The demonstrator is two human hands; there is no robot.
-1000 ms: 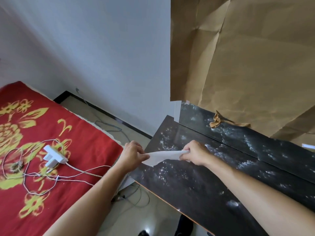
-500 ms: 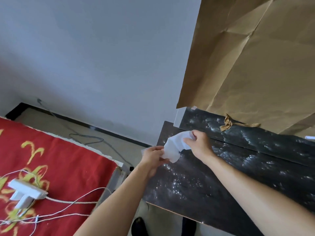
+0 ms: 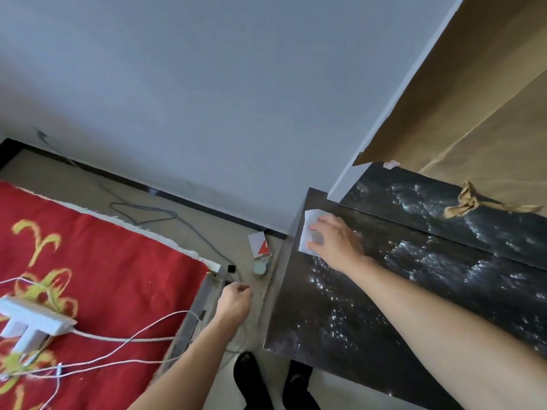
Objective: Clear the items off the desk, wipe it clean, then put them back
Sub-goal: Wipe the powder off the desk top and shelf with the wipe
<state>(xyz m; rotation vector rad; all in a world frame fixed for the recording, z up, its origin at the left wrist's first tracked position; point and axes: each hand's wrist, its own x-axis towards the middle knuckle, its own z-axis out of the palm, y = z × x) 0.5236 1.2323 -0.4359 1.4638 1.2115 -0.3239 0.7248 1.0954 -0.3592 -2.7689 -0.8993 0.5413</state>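
Right hand [image 3: 334, 242] presses flat, fingers spread, on a white tissue [image 3: 309, 224], with nothing clasped. Left hand [image 3: 233, 303] hangs loosely curled at seven o'clock from it, over the floor gap between bed [image 3: 118, 255] and desk [image 3: 370, 321], with nothing seen in it.

Nearest, at six o'clock, two dark shoes [image 3: 251, 380] stand by the desk's front-left corner. The desk's left edge runs from there toward twelve o'clock. The tissue lies on the far-left corner, its left side just inside that edge and its far side just short of a raised ledge [image 3: 429, 208]. From the hand toward four o'clock the dark top stretches wide, glossy and flecked with glints.

The tissue is a flat, pale sheet, partly covered by the fingers, with one corner showing at eleven o'clock. In the gap, a box [image 3: 260, 245] and a small round object [image 3: 260, 268] sit on the floor. Beyond, brown paper [image 3: 473, 113] rises behind the ledge beside a grey wall [image 3: 207, 84].
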